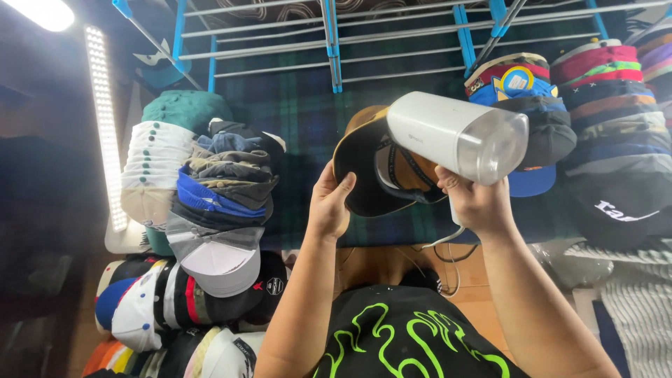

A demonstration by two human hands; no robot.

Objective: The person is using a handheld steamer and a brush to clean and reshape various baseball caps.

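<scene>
Above the dark plaid cloth (294,112) we hold a black cap with a tan brim (364,164) up by its edge, our left hand (329,206) clamped on the brim. Our right hand (476,203) is closed around the handle of a white handheld steamer (455,133), its head just beside the cap's inside. Stacks of caps (210,189) lie at both sides.

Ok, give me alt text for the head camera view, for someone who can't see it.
A person's left hand holds a tan-brimmed cap while the right hand aims a white handheld steamer into it. Stacks of caps lie around.
</scene>
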